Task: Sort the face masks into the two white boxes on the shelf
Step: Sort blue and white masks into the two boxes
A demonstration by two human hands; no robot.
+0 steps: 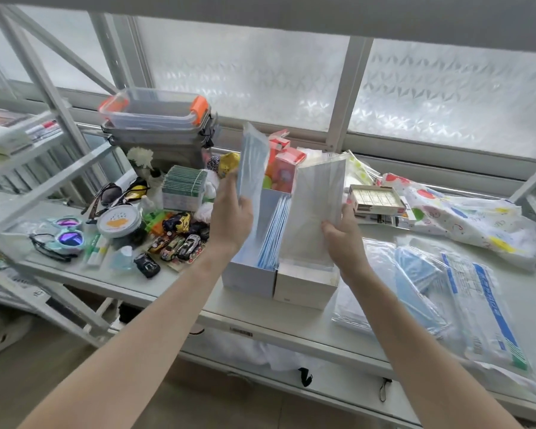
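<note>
- The white shelf (155, 292) runs from the left edge to the right; its front edge is bare before the boxes.
- Bagged blue masks (440, 286) lie flat at the shelf's right end, near the front edge.
- Two white boxes (304, 286) stand side by side mid-shelf, touching; the left holds upright blue masks.
- The right hand (342, 233) pinches a pale wrapped mask (316, 209) standing in the right box.
- The left hand (231, 215) grips a blue wrapped mask (252, 168) upright over the left box.
- Toy cars (175, 243) crowd the shelf just left of the boxes.
</note>
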